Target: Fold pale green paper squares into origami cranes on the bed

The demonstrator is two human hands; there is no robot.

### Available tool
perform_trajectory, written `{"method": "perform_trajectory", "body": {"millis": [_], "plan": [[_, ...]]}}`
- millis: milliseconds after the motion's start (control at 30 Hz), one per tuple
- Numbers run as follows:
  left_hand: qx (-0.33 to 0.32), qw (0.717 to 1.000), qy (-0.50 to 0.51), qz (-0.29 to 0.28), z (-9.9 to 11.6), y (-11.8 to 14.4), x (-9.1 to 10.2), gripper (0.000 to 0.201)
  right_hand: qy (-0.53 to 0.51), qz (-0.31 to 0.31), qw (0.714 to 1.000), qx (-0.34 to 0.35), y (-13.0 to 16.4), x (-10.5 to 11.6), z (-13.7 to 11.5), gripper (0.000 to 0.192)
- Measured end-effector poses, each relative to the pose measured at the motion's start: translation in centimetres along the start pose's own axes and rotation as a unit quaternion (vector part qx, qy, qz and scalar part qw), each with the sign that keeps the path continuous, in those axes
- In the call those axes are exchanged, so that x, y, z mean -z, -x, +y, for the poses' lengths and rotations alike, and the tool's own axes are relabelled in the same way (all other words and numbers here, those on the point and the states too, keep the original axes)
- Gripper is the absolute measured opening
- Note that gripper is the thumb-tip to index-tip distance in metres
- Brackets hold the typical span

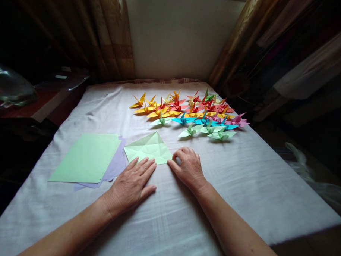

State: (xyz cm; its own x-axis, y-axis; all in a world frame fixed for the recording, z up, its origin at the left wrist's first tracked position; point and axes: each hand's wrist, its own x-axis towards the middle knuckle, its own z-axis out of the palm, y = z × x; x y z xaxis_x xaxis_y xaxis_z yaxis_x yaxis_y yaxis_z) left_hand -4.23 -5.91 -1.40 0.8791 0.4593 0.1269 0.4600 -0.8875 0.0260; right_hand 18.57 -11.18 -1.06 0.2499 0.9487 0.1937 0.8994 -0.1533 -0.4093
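A creased sheet of light green origami paper [148,147] lies on the cloth-covered table in front of me. My left hand [133,183] rests flat with its fingers stretched out over the paper's near left edge, thumb spread to the right. At the paper's right corner, my right hand [188,166] has its thumb and forefinger pinched together on the edge. To the left is a stack of flat green paper [86,157] with purple sheets [117,163] showing under it.
Folded paper cranes in several colours, including a yellow crane [140,101], a blue crane [184,120] and a pale green crane [191,131], stand in rows toward the back right. A glass jar [11,85] is on a dark red surface at the far left. Curtains [111,36] hang behind.
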Motion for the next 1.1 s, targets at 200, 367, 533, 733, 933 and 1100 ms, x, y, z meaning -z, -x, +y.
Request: {"method": "perform_trajectory", "body": {"millis": [200, 367, 533, 733, 933, 1100], "plan": [[0.014, 0.999, -0.035, -0.008, -1.9, 2.7, 0.6, 0.062, 0.001, 0.017, 1.000, 0.007, 0.0, -0.1, 0.0, 0.010], [0.031, 0.998, -0.056, 0.001, -2.7, 4.3, 1.2, 0.062, 0.005, 0.014, 1.000, 0.008, 0.0, -0.2, 0.0, 0.010], [0.034, 0.996, -0.081, 0.010, -3.2, 4.9, 2.0, 0.057, 0.015, 0.026, 1.000, 0.007, 0.1, -0.3, 0.0, 0.010], [0.087, 0.988, -0.122, 0.045, -1.7, 3.0, 3.8, 0.044, 0.039, 0.030, 0.999, 0.020, 0.2, -0.3, -0.2, 0.011], [0.121, 0.985, -0.085, 0.088, 1.8, 0.7, 3.9, 0.044, 0.051, 0.030, 0.998, 0.032, 0.3, -0.3, -0.3, 0.011], [0.119, 0.985, -0.062, 0.107, 2.9, 0.6, 3.6, 0.039, 0.068, 0.026, 0.997, 0.033, 0.4, -0.3, -0.3, 0.013]]}}
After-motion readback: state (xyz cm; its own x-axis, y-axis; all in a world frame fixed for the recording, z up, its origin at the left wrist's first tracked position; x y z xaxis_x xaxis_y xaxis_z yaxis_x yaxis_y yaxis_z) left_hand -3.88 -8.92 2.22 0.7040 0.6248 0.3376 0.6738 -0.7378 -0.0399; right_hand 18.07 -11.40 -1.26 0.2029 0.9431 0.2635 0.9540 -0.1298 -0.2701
